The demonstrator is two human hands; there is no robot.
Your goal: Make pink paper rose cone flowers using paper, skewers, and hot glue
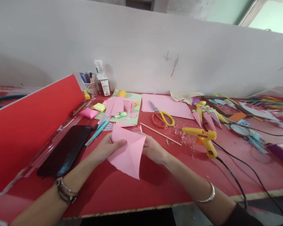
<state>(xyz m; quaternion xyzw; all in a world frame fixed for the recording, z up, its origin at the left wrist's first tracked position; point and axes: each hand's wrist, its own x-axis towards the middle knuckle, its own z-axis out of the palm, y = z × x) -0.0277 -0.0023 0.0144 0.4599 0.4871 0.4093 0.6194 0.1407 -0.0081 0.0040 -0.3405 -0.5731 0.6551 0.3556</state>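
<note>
A piece of pink paper [129, 153] is held up over the red table, bent with a soft crease near its right side. My left hand [108, 146] grips its left side, thumb lying on the front face and fingers behind. At the right edge, my right hand [153, 149] has its fingers partly hidden behind the sheet and closed on it. Just beyond the hands lies a thin wooden stick [160, 134]. Scissors [161, 116] with one orange and one yellow handle rest farther back, their blades over a larger pink sheet [176, 106].
A yellow glue gun [201, 136] with a black cord lies to the right, near several pink paper cones [207, 117]. On the left are a black phone [66, 150], a turquoise cutter [97, 133] and a red board [33, 125]. A bottle [103, 83] stands by the wall.
</note>
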